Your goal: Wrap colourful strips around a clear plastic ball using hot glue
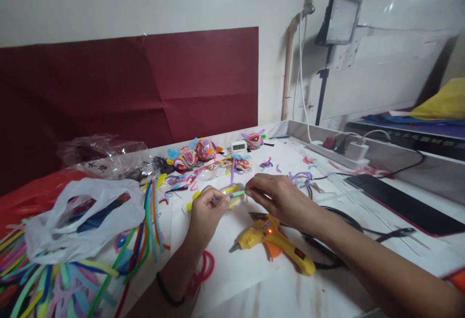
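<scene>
My left hand (pixel 205 209) pinches a small yellow and light-blue pipe-cleaner piece (pixel 232 194) just above the white table (pixel 254 279). My right hand (pixel 279 196) grips the other end of the same piece with its fingertips. Both hands meet at the table's middle. A yellow hot glue gun (pixel 276 243) with a lit red light lies just in front of my right hand, nozzle pointing left. A pink pipe-cleaner loop (pixel 203 268) lies under my left forearm.
Loose coloured pipe cleaners (pixel 72 279) and a white plastic bag (pixel 80 221) fill the left. Finished fuzzy figures (pixel 192 155) and a small digital timer (pixel 239 146) stand behind. A power strip (pixel 337 153), cables and a black pad (pixel 403 203) lie at right.
</scene>
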Available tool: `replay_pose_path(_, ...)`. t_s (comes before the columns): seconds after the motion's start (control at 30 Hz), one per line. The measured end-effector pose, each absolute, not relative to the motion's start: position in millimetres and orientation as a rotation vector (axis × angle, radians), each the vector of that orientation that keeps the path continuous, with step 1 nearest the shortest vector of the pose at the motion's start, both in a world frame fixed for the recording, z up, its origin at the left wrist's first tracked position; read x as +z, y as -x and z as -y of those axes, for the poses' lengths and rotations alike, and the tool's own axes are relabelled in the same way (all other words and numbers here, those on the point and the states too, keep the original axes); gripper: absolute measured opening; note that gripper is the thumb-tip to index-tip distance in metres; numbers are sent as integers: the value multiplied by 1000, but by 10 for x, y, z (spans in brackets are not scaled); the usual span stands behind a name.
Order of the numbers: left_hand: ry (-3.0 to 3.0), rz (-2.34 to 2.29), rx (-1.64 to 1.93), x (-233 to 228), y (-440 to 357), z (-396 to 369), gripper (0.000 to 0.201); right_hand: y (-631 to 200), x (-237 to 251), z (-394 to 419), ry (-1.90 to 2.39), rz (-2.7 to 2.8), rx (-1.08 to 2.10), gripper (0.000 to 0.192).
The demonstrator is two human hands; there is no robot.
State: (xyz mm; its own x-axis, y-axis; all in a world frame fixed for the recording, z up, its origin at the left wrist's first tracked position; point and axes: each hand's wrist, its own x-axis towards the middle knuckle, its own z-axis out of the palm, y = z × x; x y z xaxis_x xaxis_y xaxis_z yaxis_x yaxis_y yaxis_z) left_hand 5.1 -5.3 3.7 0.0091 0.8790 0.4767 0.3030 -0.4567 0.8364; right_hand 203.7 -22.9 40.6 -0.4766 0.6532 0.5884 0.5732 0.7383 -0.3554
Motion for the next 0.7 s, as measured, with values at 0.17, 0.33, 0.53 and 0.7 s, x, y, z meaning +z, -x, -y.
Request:
replay_pose_path(0.17, -1813, -1213, 1477, 53, -48, 60, 17, -2034, 398, 228, 977, 2208, 11, 13)
replay_pose_path(0.33, -1852, -1186, 1489, 39, -51, 67, 17, -2010, 410, 235, 1023, 2235, -70, 15)
replay_pose_path(0.53, -1896, -1180, 1510, 29, -61, 69, 17, -1988, 448, 237, 1102, 2281, -148, 18)
replay_pose_path(0.7, -1912, -1157, 1525, 12, -62, 56, 17, -1984, 501, 247, 1160, 2325, -189, 21)
